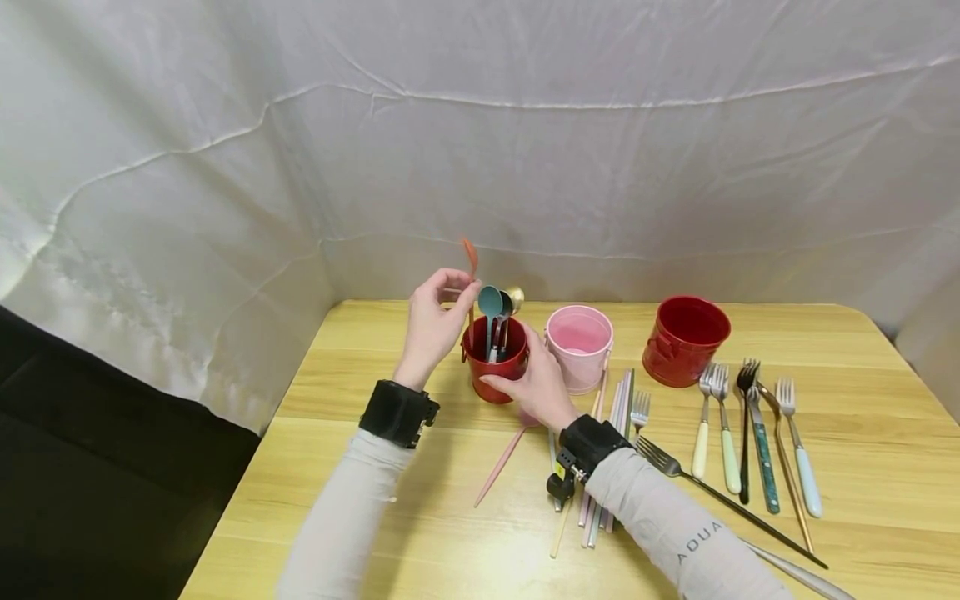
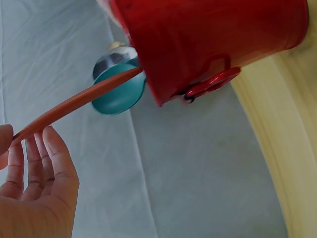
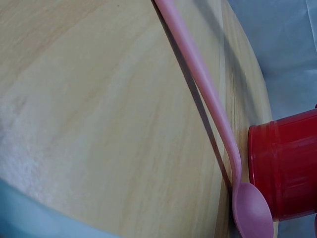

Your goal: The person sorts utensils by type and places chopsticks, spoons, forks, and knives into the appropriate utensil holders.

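Note:
My left hand (image 1: 438, 321) pinches an orange spoon (image 1: 471, 260) between thumb and fingertips, bowl end up. The spoon's handle reaches down into the left red bucket (image 1: 491, 387). Also standing in that bucket are a teal spoon (image 1: 490, 302), a dark spoon and a gold spoon (image 1: 516, 297). In the left wrist view the orange spoon (image 2: 74, 103) slants to the bucket's rim, beside its wire-hung handle (image 2: 213, 84). My right hand (image 1: 542, 383) holds the bucket's right side, thumb across the front. Below that hand a pink spoon (image 3: 210, 99) lies on the table.
Right of the bucket stand a pink bucket (image 1: 577, 371) and another red bucket (image 1: 667, 362). Chopsticks (image 1: 618, 408) lie under and beside my right forearm. Several forks (image 1: 723, 417) are spread at the right of the wooden table (image 1: 315, 500). A pale curtain (image 1: 525, 183) hangs behind.

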Action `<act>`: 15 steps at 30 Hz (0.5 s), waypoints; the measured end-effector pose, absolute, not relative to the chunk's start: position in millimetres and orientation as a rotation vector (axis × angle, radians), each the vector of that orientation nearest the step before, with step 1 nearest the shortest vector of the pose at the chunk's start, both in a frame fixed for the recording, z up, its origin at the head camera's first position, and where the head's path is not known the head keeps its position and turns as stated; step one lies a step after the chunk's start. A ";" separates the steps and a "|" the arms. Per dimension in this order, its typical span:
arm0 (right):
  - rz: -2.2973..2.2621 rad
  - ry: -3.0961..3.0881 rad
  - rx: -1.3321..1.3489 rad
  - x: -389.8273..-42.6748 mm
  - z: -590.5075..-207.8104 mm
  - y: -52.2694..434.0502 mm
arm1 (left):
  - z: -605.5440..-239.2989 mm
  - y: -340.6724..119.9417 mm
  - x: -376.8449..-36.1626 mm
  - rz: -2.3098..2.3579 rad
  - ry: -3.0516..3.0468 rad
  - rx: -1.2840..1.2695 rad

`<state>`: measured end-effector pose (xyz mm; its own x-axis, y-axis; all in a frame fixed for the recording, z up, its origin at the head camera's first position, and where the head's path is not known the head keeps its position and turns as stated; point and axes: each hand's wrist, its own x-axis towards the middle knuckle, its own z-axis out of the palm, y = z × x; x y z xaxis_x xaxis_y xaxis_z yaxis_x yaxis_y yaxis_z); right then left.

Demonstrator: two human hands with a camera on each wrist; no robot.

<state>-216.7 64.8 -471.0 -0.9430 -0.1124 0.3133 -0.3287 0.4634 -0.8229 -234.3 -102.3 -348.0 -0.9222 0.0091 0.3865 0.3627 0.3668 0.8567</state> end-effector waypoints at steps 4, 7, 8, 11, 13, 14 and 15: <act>1.453 -2.502 0.384 -217.2 -471.1 64.7 | -356.6 -101.6 -235.8 -1.524 -2.419 -0.303; 1.447 -2.507 0.388 -216.9 -470.7 64.8 | -364.0 -103.4 -234.7 -1.462 -2.496 -0.271; 1.448 -2.508 0.391 -216.8 -470.5 64.8 | -366.4 -104.3 -233.9 -1.447 -2.512 -0.263; 1.451 -2.509 0.384 -216.2 -469.9 64.9 | -372.6 -107.0 -231.5 -1.412 -2.531 -0.250; 1.453 -2.504 0.391 -216.2 -469.6 64.9 | -376.0 -108.9 -229.4 -1.404 -2.531 -0.248; 1.451 -2.503 0.390 -216.4 -469.7 64.8 | -377.7 -110.0 -228.2 -1.398 -2.535 -0.240; 1.453 -2.501 0.389 -216.3 -469.6 64.8 | -379.5 -111.2 -227.3 -1.393 -2.537 -0.232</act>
